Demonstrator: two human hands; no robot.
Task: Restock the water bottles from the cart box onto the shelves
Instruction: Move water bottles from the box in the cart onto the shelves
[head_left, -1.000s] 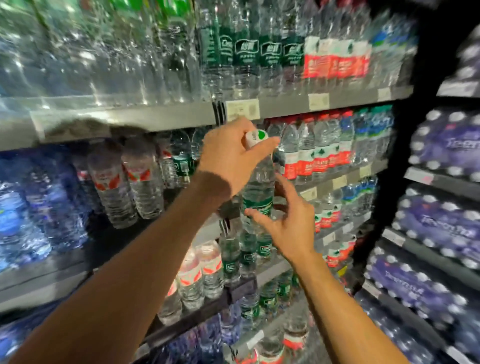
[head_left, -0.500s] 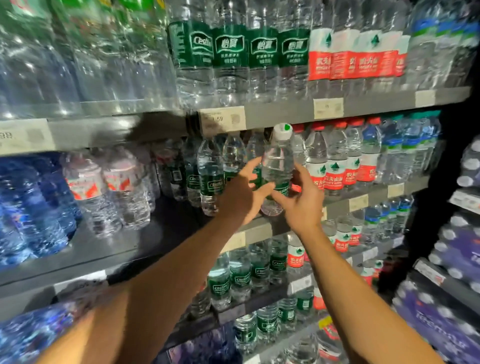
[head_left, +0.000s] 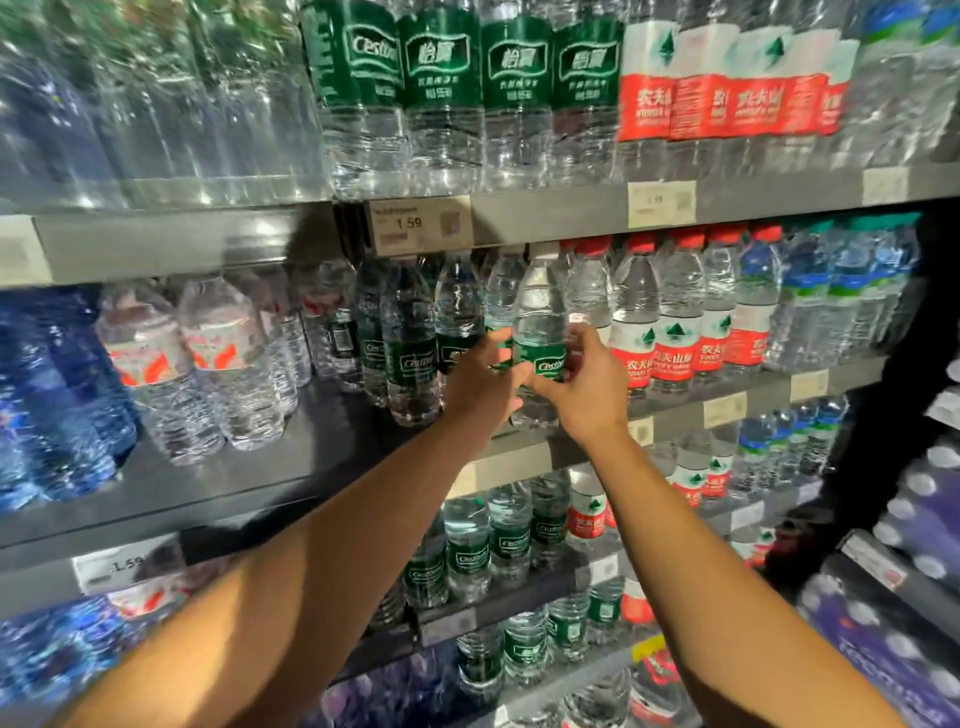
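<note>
Both hands hold one green-labelled water bottle (head_left: 540, 332) at its label band: the left hand (head_left: 480, 382) wraps it from the left, and the right hand (head_left: 584, 387) curls round it from the right. A second ago the left grip pinched the cap with the bottle tilted in the air in front of the shelves; it has since slid down to the body, and the bottle has moved in and now stands upright over the front edge of the middle shelf (head_left: 519, 457). It sits between the green-labelled row (head_left: 410, 358) on its left and the red-labelled row (head_left: 675, 332) on its right. By my reading, this bottle is nearly placed; only the release remains.
</note>
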